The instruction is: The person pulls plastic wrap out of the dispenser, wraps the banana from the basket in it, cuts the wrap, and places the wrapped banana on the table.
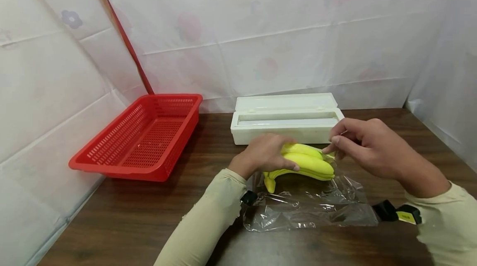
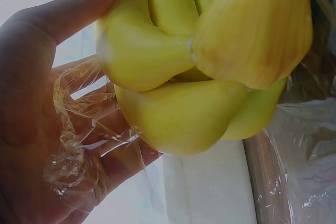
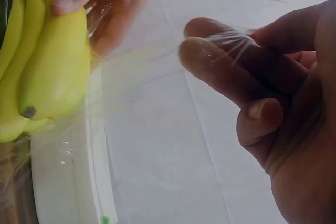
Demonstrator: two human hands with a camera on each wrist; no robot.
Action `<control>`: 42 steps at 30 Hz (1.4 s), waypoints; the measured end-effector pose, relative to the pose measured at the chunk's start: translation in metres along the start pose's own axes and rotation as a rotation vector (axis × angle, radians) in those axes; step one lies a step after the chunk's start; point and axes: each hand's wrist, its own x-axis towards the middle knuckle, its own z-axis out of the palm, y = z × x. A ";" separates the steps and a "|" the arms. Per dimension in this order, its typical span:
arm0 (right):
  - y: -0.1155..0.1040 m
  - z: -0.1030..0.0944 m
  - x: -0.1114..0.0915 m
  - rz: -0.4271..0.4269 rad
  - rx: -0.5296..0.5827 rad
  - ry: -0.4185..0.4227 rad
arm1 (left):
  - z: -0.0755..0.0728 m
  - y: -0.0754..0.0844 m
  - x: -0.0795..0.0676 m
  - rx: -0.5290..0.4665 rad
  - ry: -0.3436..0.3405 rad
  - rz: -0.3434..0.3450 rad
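A bunch of yellow bananas [image 1: 307, 166] is held over the table by my left hand [image 1: 265, 153], its thumb on the near side and the fingers behind. Crumpled cling film [image 2: 79, 145] lies between the left palm and the fruit in the left wrist view. To the right of the bunch, my right hand [image 1: 372, 146] pinches a gathered edge of the film [image 3: 233, 40] between thumb and fingers. In the right wrist view the film stretches from there toward the bananas. More of the clear sheet [image 1: 313, 216] spreads on the table below the bunch.
Behind the hands stands a long white box [image 1: 287, 135] with its lid up and a white roll inside. A red slotted basket [image 1: 149, 146] sits at the left on the brown wooden table [image 1: 123, 224]. Pale patterned sheeting [image 1: 261, 30] hangs around the back and sides.
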 end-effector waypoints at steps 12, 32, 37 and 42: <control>-0.008 0.009 0.003 -0.033 0.105 -0.244 | 0.001 0.000 0.000 -0.001 0.018 0.003; -0.016 0.049 0.007 -0.035 -0.031 -0.446 | 0.002 -0.002 0.004 -0.001 0.037 0.026; -0.019 0.062 0.005 -0.079 -0.191 -0.437 | 0.002 -0.004 0.004 -0.027 0.039 0.037; -0.021 0.070 0.003 -0.059 -0.245 -0.489 | 0.004 -0.005 0.003 -0.044 0.036 0.035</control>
